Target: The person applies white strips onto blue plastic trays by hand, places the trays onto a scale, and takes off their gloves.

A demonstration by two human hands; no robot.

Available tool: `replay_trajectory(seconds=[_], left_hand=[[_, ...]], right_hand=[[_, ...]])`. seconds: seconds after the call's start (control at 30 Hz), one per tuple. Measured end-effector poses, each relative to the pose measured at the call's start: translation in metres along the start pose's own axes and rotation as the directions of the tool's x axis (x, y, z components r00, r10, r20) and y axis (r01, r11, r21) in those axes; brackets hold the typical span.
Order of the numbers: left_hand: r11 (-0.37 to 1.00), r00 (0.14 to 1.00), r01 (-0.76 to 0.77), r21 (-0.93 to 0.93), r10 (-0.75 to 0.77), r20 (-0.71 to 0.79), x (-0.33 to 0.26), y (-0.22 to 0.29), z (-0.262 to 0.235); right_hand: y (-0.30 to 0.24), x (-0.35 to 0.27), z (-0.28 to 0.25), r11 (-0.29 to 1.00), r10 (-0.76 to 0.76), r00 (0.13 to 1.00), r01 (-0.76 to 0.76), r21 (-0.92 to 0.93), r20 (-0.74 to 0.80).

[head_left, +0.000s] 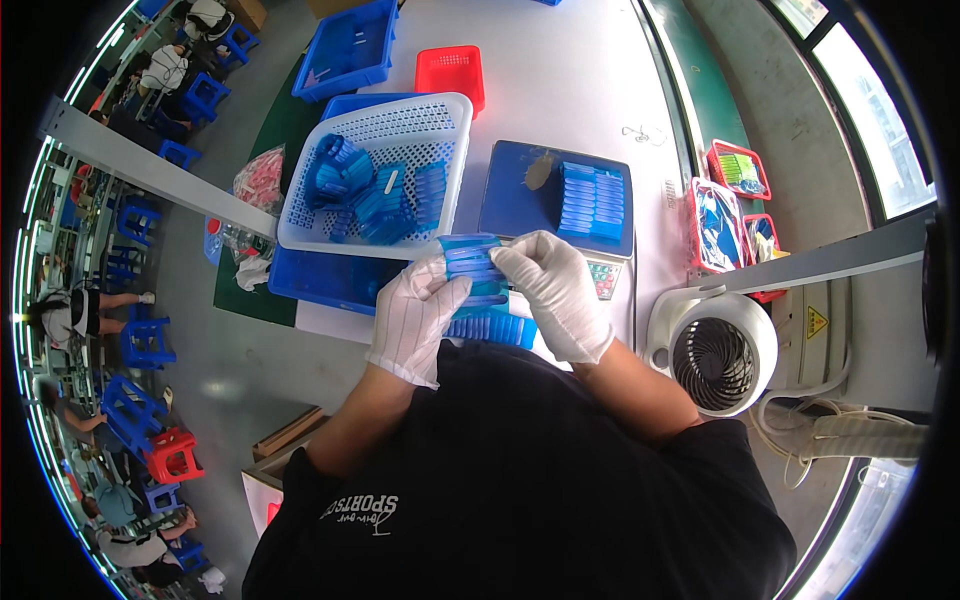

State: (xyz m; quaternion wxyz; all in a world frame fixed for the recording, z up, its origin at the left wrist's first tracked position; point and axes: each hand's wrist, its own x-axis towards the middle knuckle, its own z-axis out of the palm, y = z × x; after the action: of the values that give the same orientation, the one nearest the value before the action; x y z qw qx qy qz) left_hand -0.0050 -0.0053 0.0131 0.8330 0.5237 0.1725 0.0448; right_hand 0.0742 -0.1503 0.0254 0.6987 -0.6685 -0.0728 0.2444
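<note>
Both of my hands wear white gloves and meet over the near edge of the table. My left hand [420,315] and my right hand [555,285] together grip a stack of flat blue plastic pieces [472,262], left from the side, right from the top. More blue pieces [497,328] lie just under the hands. A white perforated basket [385,135] with several loose blue pieces sits beyond my left hand. Neat rows of blue pieces [592,200] lie on a dark blue scale platform [515,195] beyond my right hand.
A blue tray [318,282] sits under the white basket. A small red basket [452,72] and a blue crate [348,50] stand farther back. Red bins [715,225] and a white desk fan [715,350] are at right. Other people sit on blue stools at left.
</note>
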Motion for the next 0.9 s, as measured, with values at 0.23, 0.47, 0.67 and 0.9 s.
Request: replay_trajectory(seconds=[0.23, 0.47, 0.67, 0.9], left_hand=[[0.999, 1.000, -0.018, 0.035, 0.018, 0.002, -0.002, 0.008, 0.007], [0.991, 0.988, 0.065, 0.118, -0.047, -0.148, -0.004, 0.008, 0.004], [0.981, 0.969, -0.193, 0.031, 0.196, -0.152, -0.005, -0.005, 0.004], [0.984, 0.957, -0.168, -0.056, 0.150, -0.249, -0.001, 0.000, -0.006]], right_hand=[[-0.004, -0.004, 0.007, 0.999, 0.019, 0.998, -0.022, -0.047, -0.061], [0.003, -0.015, 0.015, 0.949, -0.287, 0.953, 0.269, -0.163, -0.097], [0.006, -0.012, 0.014, 0.945, -0.320, 0.936, 0.325, 0.017, -0.145], [0.007, 0.012, -0.026, 0.953, -0.286, 0.898, 0.302, -0.003, -0.334]])
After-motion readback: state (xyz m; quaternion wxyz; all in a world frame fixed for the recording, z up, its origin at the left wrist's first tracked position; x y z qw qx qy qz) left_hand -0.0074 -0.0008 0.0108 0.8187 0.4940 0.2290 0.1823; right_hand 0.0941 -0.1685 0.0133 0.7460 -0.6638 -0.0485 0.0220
